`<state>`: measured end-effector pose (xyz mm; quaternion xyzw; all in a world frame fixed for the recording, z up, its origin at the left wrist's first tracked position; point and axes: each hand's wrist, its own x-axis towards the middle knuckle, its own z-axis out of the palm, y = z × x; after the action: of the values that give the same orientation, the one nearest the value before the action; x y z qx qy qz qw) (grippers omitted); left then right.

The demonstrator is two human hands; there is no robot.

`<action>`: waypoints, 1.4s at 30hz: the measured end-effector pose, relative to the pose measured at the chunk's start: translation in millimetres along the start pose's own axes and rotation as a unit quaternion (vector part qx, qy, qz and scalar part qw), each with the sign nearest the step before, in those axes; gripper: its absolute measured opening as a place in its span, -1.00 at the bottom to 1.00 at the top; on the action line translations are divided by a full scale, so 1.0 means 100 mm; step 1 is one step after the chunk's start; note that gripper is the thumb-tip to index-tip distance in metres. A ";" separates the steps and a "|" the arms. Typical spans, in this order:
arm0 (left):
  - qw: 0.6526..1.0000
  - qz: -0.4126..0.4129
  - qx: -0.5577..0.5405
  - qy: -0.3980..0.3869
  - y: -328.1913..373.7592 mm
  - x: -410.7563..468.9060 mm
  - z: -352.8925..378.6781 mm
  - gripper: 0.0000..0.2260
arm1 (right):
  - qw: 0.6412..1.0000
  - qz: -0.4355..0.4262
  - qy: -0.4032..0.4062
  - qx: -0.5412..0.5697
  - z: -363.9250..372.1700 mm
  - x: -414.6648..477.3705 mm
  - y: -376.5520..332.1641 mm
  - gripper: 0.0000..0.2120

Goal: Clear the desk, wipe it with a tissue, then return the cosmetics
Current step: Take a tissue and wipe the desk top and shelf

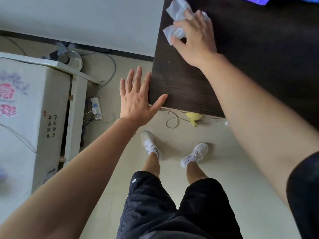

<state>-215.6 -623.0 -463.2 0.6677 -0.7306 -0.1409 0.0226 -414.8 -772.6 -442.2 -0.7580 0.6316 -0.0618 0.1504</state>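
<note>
The dark wood desk (250,69) fills the upper right of the head view. My right hand (195,38) presses a crumpled white tissue (177,16) flat on the desk near its far left edge. My left hand (138,97) is spread open at the desk's near left corner, fingers beside the edge and thumb lying on the top. It holds nothing. No cosmetics are in view.
A bed with a flowered mattress (20,104) and white frame stands at the left. A power strip (95,106) and cables lie on the tiled floor between bed and desk. A yellow object (193,118) lies under the desk edge. Something blue (276,0) sits at the desk's far side.
</note>
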 end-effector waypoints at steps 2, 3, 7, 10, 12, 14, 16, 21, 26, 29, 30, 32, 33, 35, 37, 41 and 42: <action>1.000 -0.002 0.018 -0.014 -0.02 0.01 0.00 -0.24 | 1.000 0.016 0.002 -0.001 0.02 0.18 -0.09 -0.53; 1.000 -0.001 0.023 -0.017 -0.05 0.01 0.00 -0.27 | 1.000 0.020 0.006 0.001 0.04 0.18 -0.14 -0.54; 1.000 -0.026 0.007 -0.012 -0.25 0.08 -0.03 -0.37 | 0.999 -0.028 0.002 0.039 0.10 -0.38 -0.31 -0.62; 0.998 -0.058 0.021 -0.017 -0.37 0.24 -0.08 -0.37 | 0.993 -0.099 -0.004 0.059 0.16 -1.06 -0.24 -0.64; 0.998 -0.048 0.024 -0.013 -0.37 0.41 -0.13 -0.38 | 0.993 -0.099 0.000 0.067 0.17 -1.42 -0.04 -0.65; 1.000 -0.022 0.016 0.000 -0.31 0.61 -0.19 -0.39 | 0.996 -0.065 0.004 0.068 0.12 -1.67 0.22 -0.65; 1.000 0.010 0.001 -0.001 -0.21 0.82 -0.23 -0.40 | 0.997 -0.030 0.005 0.069 0.04 -1.86 0.45 -0.64; 0.997 0.065 0.018 -0.030 -0.08 1.22 -0.30 -0.40 | 0.998 -0.004 0.022 0.065 0.04 -1.96 0.46 -0.69; 0.996 0.068 0.033 -0.036 -0.12 1.38 -0.40 -0.36 | 0.993 -0.086 0.019 0.074 0.20 -1.55 -0.16 -0.70; 0.996 0.068 0.048 -0.035 -0.16 1.39 -0.43 -0.36 | 0.989 -0.129 0.013 0.076 0.29 -1.25 -0.56 -0.68; 0.996 0.065 0.048 -0.035 -0.16 1.39 -0.43 -0.36 | 0.988 -0.133 0.012 0.076 0.31 -1.20 -0.63 -0.68; 0.996 0.063 0.043 -0.037 -0.16 1.39 -0.43 -0.38 | 0.988 -0.135 0.010 0.079 0.34 -1.17 -0.66 -0.68; 0.996 0.067 0.038 -0.038 -0.14 1.39 -0.42 -0.39 | 0.987 -0.138 0.008 0.079 0.34 -1.21 -0.64 -0.68; 0.996 0.071 0.027 -0.037 -0.10 1.39 -0.39 -0.40 | 0.985 -0.151 0.010 0.080 0.33 -1.34 -0.54 -0.68; 0.998 0.057 0.003 -0.036 -0.04 1.40 -0.35 -0.39 | 0.985 -0.153 0.010 0.080 0.30 -1.51 -0.36 -0.69; 0.998 0.039 -0.036 -0.025 0.07 1.42 -0.27 -0.36 | 0.994 -0.097 0.028 0.050 0.20 -1.88 0.17 -0.64; 0.998 0.036 -0.038 -0.023 0.07 1.41 -0.27 -0.35 | 0.995 -0.083 0.040 0.048 0.19 -1.95 0.26 -0.63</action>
<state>-231.9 -765.4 -457.8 0.6360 -0.7488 -0.1829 0.0367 -471.8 -583.7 -449.9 -0.7969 0.5682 -0.1347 0.1550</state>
